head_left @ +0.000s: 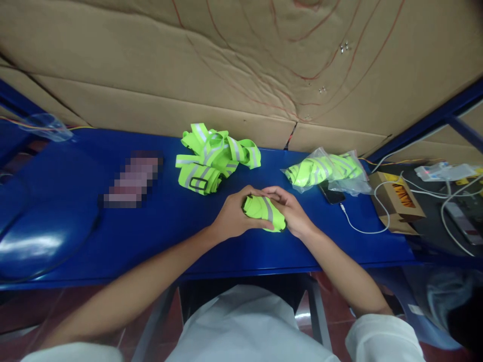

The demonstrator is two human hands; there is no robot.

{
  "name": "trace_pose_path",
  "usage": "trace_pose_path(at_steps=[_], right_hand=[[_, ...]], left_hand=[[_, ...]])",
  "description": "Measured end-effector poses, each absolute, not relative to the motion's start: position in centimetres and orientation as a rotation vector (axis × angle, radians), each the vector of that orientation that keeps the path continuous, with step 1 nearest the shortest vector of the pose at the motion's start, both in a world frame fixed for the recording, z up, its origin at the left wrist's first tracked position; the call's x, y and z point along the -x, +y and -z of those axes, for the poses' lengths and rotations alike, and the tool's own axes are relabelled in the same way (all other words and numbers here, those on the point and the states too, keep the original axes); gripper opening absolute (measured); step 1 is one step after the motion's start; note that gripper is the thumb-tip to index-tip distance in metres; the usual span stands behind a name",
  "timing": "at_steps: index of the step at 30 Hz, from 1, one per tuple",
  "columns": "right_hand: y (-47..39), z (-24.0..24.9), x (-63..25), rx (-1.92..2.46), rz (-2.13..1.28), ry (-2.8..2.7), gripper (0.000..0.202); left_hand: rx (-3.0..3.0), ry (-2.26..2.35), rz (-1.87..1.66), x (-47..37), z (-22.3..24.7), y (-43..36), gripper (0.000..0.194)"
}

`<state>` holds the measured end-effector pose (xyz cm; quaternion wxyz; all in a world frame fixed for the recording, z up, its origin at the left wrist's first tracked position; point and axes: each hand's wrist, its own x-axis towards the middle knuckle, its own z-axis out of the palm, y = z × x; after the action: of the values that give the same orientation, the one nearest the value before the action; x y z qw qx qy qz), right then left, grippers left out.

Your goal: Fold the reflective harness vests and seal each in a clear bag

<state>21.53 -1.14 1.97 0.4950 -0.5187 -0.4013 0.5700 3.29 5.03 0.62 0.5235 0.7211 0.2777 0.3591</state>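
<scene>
While both forearms reach in over the front edge of the blue bench (181,241), the two hands close around one rolled strap (260,205), fluorescent yellow-green with a grey stripe, at a spot between the front and back edges and a little right of the bench's middle. The left hand (232,215) grips its left end, thumb laid along the near side and fingers curled behind; the right hand (296,213) wraps the far side and the right end, its fingertips meeting the left hand's at the top. Whether the roll touches the bench beneath, I cannot tell. Beyond the hands, toward the back edge and to the left, lies a loose heap of straps (217,151) in the same colours, with a black buckle (198,184) at its front. Near the back edge on the right, a clear bag (326,168) holds more of them, and a dark phone (332,193) lies partly under it. Close to the right edge sits an open cardboard box (398,213), with a white cable (362,232) looping in front. Toward the left edge lies a pixelated pinkish item (132,183); clear plastic (49,128) rests by the back left corner.
</scene>
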Motion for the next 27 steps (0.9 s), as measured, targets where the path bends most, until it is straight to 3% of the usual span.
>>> trace_pose_path(at_steps=[4,7,11,18,22,27], right_hand=[[-1.4,-2.6,-21.4,1.256,-1.421,-1.067,0.056],[-1.9,-2.3,-20.9,1.347,-1.183,-1.368,0.062],[-2.0,-1.7,-20.3,1.468,-0.955,-1.481,0.049],[-1.3,-2.0,-20.7,1.358,-1.157,-1.227,0.039],[-1.2,-2.0,-20.9,1.388,-1.332,-1.120,0.042],[-0.8,-2.1,-21.3,1.314,-1.550,-0.978,0.054]], left_hand=[[-1.662,0.889,-0.925,-3.1,-0.7,5.5,0.058],[-1.625,0.985,-0.953,-3.1,-0.4,6.0,0.053],[-1.642,0.966,-0.893,-3.2,-0.4,6.1,0.046],[-1.517,0.961,-0.734,-3.4,-1.0,5.9,0.045],[-1.272,0.938,-0.505,-3.5,-1.4,6.1,0.064],[-1.158,0.816,-0.477,-3.4,-1.5,6.4,0.054]])
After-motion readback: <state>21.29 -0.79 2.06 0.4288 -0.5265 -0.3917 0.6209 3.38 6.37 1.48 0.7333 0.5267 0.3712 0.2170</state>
